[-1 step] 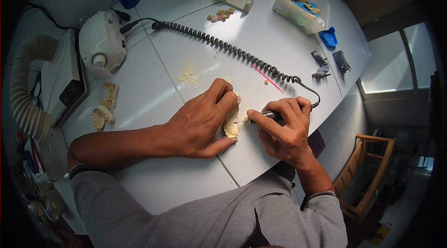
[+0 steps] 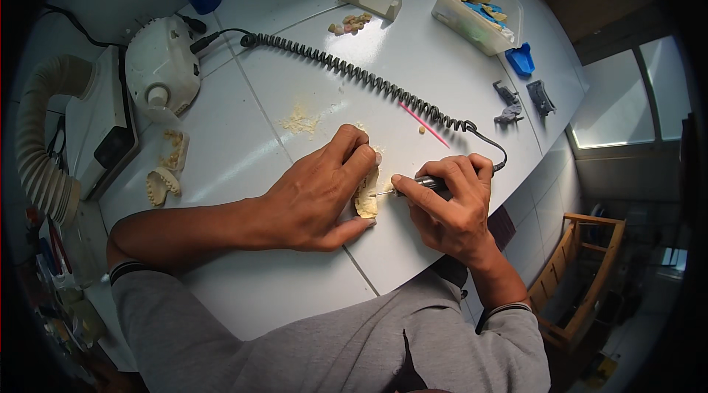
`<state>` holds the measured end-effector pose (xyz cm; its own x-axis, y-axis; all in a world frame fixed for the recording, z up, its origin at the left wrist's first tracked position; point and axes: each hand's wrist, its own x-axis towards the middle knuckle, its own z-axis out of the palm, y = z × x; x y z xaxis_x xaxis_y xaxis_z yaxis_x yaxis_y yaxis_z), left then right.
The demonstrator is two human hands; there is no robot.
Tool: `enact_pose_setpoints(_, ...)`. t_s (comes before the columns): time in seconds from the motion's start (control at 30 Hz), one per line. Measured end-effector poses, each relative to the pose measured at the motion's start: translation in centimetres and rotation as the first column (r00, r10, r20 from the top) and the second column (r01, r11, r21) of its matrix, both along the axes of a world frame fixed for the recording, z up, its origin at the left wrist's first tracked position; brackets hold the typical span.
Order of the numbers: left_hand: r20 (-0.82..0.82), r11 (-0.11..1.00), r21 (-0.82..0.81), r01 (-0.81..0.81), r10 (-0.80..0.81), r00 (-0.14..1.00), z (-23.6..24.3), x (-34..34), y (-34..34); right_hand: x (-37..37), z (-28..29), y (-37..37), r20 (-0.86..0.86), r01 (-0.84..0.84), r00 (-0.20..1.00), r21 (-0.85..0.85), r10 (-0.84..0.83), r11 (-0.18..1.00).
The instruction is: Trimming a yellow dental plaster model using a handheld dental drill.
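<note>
The left hand (image 2: 313, 197) is clamped on a cream block (image 2: 366, 203) at the counter (image 2: 287, 293); the right hand (image 2: 456, 209) grips a drill (image 2: 431, 183), its tip at the block's right edge.

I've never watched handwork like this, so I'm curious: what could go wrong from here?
A slip might nick the left hand, since it grips the pale-yellow, irregular piece close to the thin metal tip of the dark, slim handheld tool in the right hand. The coiled black cord, stretched over the white tiled table, could sweep aside the thin pink stick lying by it. The loose pale-yellow shavings might scatter if brushed.
</note>
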<state>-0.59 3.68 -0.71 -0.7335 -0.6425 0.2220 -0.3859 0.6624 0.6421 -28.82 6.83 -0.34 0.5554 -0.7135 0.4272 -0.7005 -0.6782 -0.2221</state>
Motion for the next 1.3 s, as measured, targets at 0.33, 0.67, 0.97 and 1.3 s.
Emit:
enact_pose_setpoints(0.33, 0.014, 1.000, -0.018, -0.007, 0.007, 1.000, 0.09, -0.09, 0.05, -0.02, 0.14, -0.04, 0.009, 0.005, 1.000, 0.004, -0.005, 1.000)
enact_pose_setpoints(0.67, 0.019, 1.000, 0.022, -0.018, 0.018, 1.000, 0.19, -0.11, 0.14, -0.18, 0.02, -0.07, 0.018, -0.001, 1.000, 0.007, 0.001, 1.000)
enact_pose_setpoints(0.97, 0.011, 0.999, 0.029, -0.014, 0.014, 1.000, 0.28, 0.07, 0.12, -0.01, 0.30, 0.03, 0.004, 0.012, 1.000, 0.000, -0.012, 1.000)
enact_pose_setpoints(1.3, 0.012, 1.000, -0.005, -0.004, 0.004, 1.000, 0.01, -0.16, 0.05, -0.34, 0.27, 0.05, 0.002, 0.012, 1.000, 0.013, -0.012, 1.000)
